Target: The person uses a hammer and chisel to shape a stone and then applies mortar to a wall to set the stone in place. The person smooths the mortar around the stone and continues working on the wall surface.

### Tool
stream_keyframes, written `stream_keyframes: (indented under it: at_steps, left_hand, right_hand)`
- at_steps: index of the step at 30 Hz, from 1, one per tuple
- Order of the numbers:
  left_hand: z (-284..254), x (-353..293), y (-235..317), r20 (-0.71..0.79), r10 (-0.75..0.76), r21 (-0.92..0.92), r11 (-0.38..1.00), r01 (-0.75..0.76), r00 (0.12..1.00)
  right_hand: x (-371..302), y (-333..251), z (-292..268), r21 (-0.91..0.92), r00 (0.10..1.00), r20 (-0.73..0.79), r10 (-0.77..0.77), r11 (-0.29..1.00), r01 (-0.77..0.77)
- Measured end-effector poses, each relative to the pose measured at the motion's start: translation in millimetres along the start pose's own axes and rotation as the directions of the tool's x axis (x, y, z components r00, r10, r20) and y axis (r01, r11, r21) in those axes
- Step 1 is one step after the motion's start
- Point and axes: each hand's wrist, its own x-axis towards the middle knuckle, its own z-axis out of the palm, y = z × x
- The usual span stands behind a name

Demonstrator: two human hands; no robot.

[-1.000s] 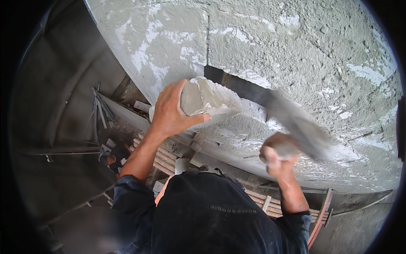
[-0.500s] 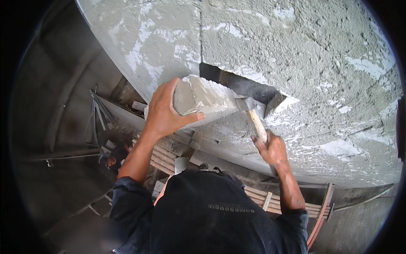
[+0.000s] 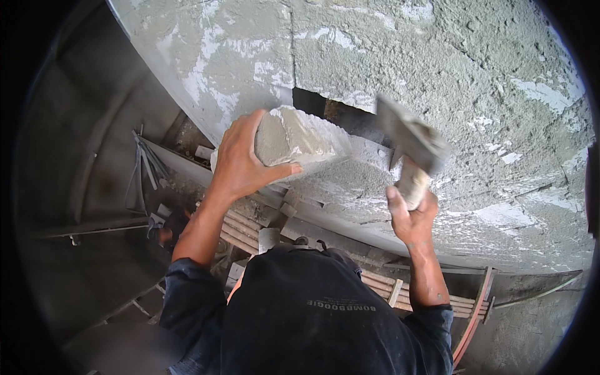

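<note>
My left hand (image 3: 236, 164) grips a rough grey block (image 3: 306, 132) with a pale, chipped upper face, thumb along its near side. The block is held tilted in front of the wall, at the left part of a dark, angular hole (image 3: 354, 120). In my right hand (image 3: 414, 219) is a hammer (image 3: 411, 136) with a pale wooden handle, the fingers wrapped round it. The hammer's metal head, smeared by motion, is raised to the right of the block, apart from it, and covers the right part of the hole.
The grey plastered wall (image 3: 475, 125), patched with white, fills the upper right. Below are light-coloured poles (image 3: 240, 232) laid side by side and a reddish bar (image 3: 473, 325). Thin metal lengths (image 3: 147, 161) lean at the left, above a partly seen person (image 3: 167, 234).
The hammer has come off the block's right end and swung up and to the right, its head turning. My left hand keeps the block nearly in place.
</note>
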Motion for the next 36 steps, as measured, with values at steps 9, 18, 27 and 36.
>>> stream_keyframes:
  at_steps: [9,18,27,36]
  left_hand:
    - [1,1,-1,-0.01,-0.01,-0.017,1.0,0.01,1.0]
    - [2,-6,5,0.012,-0.022,-0.019,1.0,0.022,1.0]
    - [-5,-78,-25,-0.018,-0.215,-0.175,0.962,0.209,0.976]
    - [4,-169,-40,0.242,-0.426,0.204,0.901,0.383,0.872]
  right_hand:
    - [1,30,2,-0.351,0.981,0.082,0.174,0.926,-0.135]
    - [-7,98,41,-0.477,0.979,0.041,0.197,0.865,-0.154]
    - [-50,122,43,-0.354,0.903,-0.129,0.41,0.832,-0.428]
    - [-11,147,48,-0.683,0.884,-0.087,0.459,0.619,-0.388]
